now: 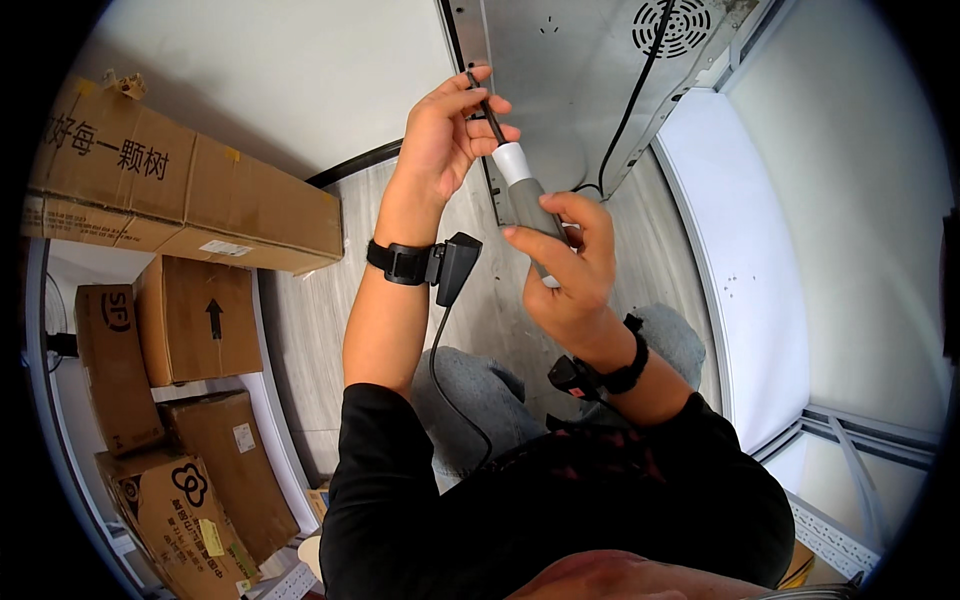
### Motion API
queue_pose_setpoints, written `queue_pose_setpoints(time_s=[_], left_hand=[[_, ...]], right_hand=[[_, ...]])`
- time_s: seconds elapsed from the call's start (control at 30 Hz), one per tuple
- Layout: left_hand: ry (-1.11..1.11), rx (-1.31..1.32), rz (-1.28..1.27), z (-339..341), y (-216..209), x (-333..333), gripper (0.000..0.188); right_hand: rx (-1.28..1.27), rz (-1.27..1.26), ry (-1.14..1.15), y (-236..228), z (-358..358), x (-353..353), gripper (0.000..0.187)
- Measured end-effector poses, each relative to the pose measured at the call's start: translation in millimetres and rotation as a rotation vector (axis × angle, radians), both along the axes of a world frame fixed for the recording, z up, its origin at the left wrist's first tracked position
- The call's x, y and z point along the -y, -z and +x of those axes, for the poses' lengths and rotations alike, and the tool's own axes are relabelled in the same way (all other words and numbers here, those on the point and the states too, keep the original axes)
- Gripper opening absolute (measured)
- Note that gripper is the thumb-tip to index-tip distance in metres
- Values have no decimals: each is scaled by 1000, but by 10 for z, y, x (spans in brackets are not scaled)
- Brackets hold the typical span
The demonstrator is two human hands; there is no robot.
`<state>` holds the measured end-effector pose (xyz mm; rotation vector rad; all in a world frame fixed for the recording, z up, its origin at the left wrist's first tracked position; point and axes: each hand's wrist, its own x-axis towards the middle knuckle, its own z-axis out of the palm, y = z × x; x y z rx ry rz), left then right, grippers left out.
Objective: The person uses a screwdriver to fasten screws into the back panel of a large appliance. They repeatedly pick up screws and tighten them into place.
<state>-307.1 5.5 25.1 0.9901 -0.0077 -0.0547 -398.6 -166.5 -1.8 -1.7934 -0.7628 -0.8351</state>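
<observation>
While I watch through the head camera, two black sleeves (375,440) frame the lower half of the frame, with two denim knees (465,405) between and beyond them. Two black wristbands (400,263) carry small dark modules, one per wrist. The right hand (575,265), just right of centre, is bent inward, its thumb and fingers closed round one handheld tool (530,205). The left hand (445,130), at upper centre, is raised with the palm turned toward the tool, fingers partly spread and curled about its dark shaft; I cannot tell whether they grip it. The tool lies tilted at upper centre, tip toward the upper left: grey cylindrical body, white collar, thin dark shaft. Beyond it I see one metal panel (550,90) with one round vent (672,28) and one black cord (628,110). I count five brown cartons (265,205) along the left side, above pale wood-look flooring (320,320).
</observation>
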Motion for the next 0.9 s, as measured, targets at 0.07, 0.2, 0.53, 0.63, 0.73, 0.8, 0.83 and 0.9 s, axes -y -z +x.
queue_pose_setpoints(time_s=[0.07, 0.2, 0.53, 0.63, 0.73, 0.8, 0.83, 0.9], left_hand=[[17, 10, -34, -1, 26, -1, 35], [4, 22, -118, -34, 42, 20, 39], [-8, 40, -302, -64, 109, 661, 25], [89, -23, -292, -54, 227, 1095, 18], [213, -80, -280, 16, 457, 1612, 11], [268, -106, -231, 115, 662, 1972, 10], [303, -124, -205, 167, 814, 2176, 9], [361, -200, -100, 260, 1096, 2620, 11]], right_hand=[[-8, 12, -5, 13, -16, 13, 43], [-38, 28, -36, -13, -40, 62, 44], [-351, 155, -195, -462, 219, 1152, 37], [-413, 236, -268, -371, 403, 1844, 34], [-516, 403, -336, -163, 460, 2496, 32], [-602, 466, -269, 52, 422, 2926, 32], [-646, 498, -244, 190, 395, 3142, 31], [-729, 637, -166, 483, 305, 3526, 29]])
